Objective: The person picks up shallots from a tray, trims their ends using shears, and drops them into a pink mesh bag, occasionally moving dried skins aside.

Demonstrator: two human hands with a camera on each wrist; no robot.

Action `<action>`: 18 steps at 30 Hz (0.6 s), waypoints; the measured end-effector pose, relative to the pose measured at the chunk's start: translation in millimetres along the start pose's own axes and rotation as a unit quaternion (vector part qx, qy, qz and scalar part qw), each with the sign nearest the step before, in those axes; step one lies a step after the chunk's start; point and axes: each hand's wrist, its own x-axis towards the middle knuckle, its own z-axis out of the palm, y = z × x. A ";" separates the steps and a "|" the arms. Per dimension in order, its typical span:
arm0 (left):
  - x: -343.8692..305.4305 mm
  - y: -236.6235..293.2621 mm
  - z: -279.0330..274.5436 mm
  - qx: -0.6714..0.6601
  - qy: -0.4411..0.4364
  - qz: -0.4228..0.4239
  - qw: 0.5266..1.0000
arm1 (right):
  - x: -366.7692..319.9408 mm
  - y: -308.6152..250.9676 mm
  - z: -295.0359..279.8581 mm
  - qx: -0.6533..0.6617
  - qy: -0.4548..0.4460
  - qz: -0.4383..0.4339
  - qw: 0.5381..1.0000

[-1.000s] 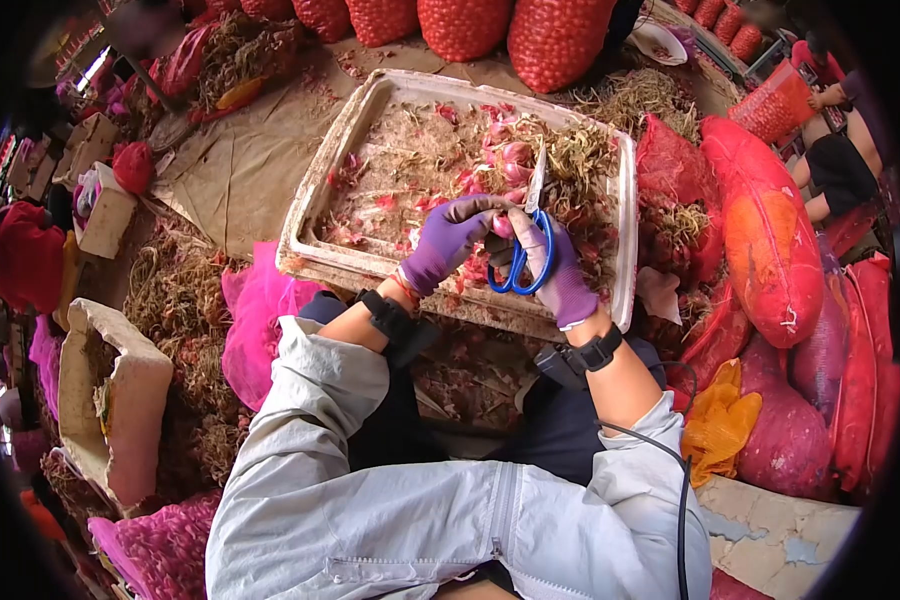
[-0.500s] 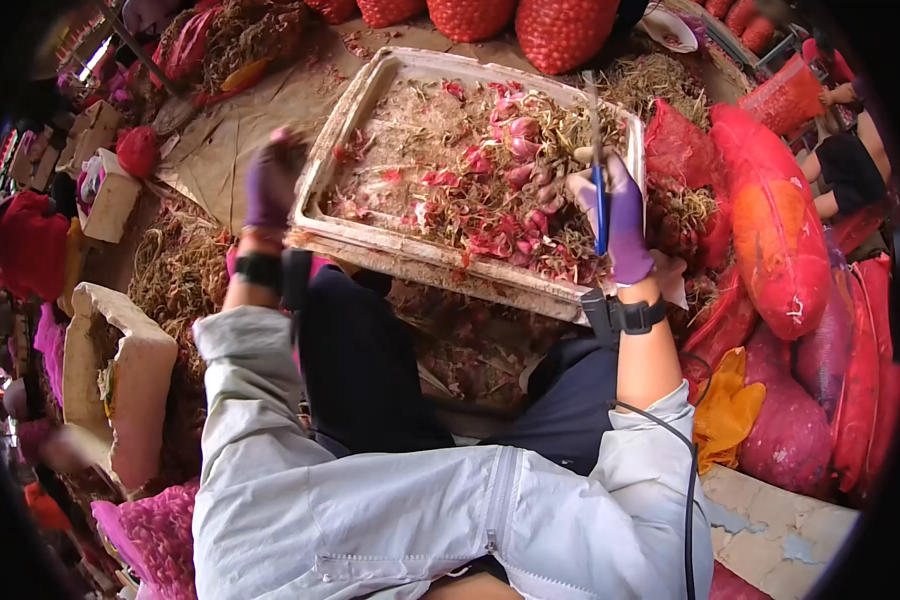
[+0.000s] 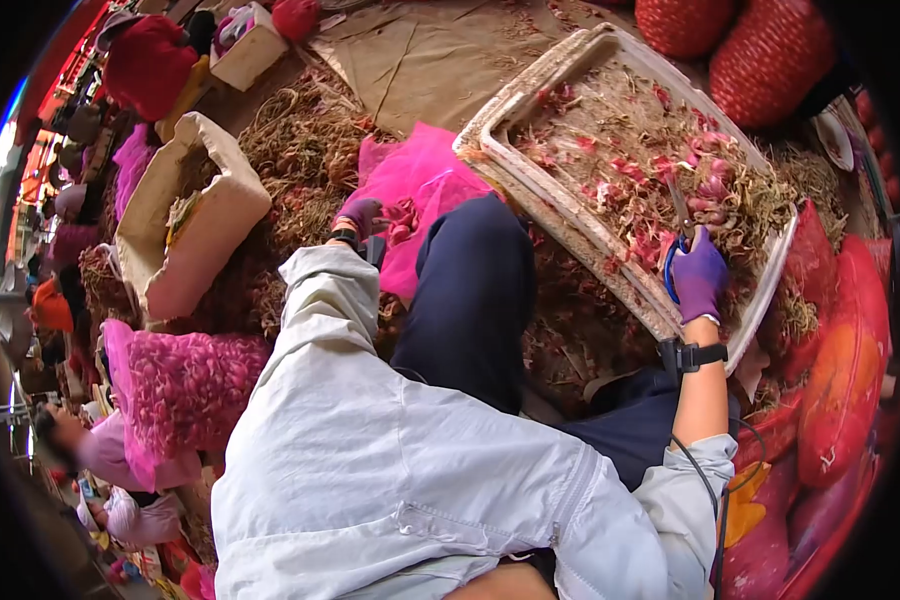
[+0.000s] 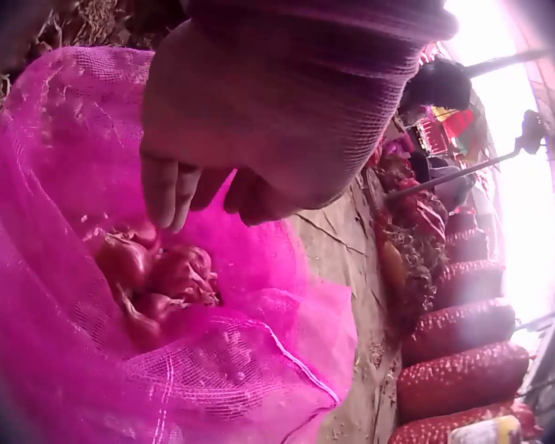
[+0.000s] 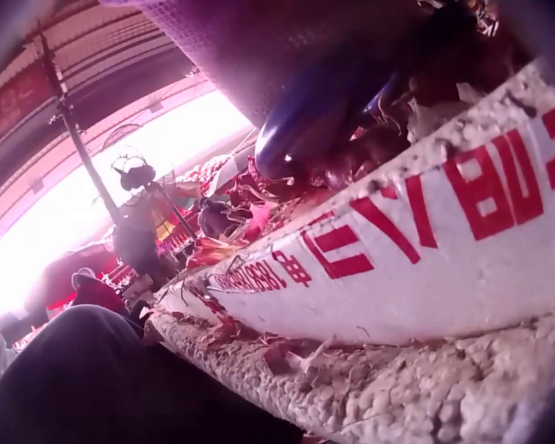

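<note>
My gloved left hand (image 3: 360,212) is over the mouth of a pink mesh bag (image 3: 432,165) beside my knee. In the left wrist view its fingers (image 4: 162,190) hang down, relaxed, above several shallots (image 4: 157,277) inside the bag; nothing shows in their grip. My right hand (image 3: 700,275), in a purple glove, holds blue-handled scissors (image 3: 672,272) over the foam tray (image 3: 478,138), blades pointing away from me. Shallots with dry stalks (image 3: 712,188) lie just beyond the blades. In the right wrist view the glove and a blue handle (image 5: 291,139) show above the tray's printed side.
A broken foam box (image 3: 205,240) and a full pink mesh sack (image 3: 195,385) stand to my left. Dried stalks (image 3: 305,150) heap beside the bag. Red sacks (image 3: 845,360) lie at the right, and filled red net sacks (image 3: 770,70) stand beyond the tray.
My left hand has left the shallot it held by the scissors and swung left to the pink bag. The right hand keeps the scissors over the tray. The head view has turned left.
</note>
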 end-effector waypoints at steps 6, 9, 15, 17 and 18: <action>-28.9 -27.8 42.3 0.416 -0.109 0.166 0.888 | -0.7 4.1 -26.2 0.343 0.011 0.013 0.939; -36.0 -31.9 76.8 0.565 -0.245 0.329 0.716 | 5.2 4.7 -23.6 0.550 0.042 -0.009 0.834; -101.6 112.0 184.0 0.356 0.080 0.381 0.850 | -0.6 5.1 -54.4 0.773 -0.023 0.021 0.633; -153.7 133.2 247.9 0.291 -0.062 0.526 0.797 | 2.7 -1.4 -52.6 0.825 -0.049 -0.001 0.564; -175.9 134.2 282.3 0.246 -0.197 0.496 0.809 | 0.5 -2.7 -57.7 0.823 -0.059 -0.003 0.565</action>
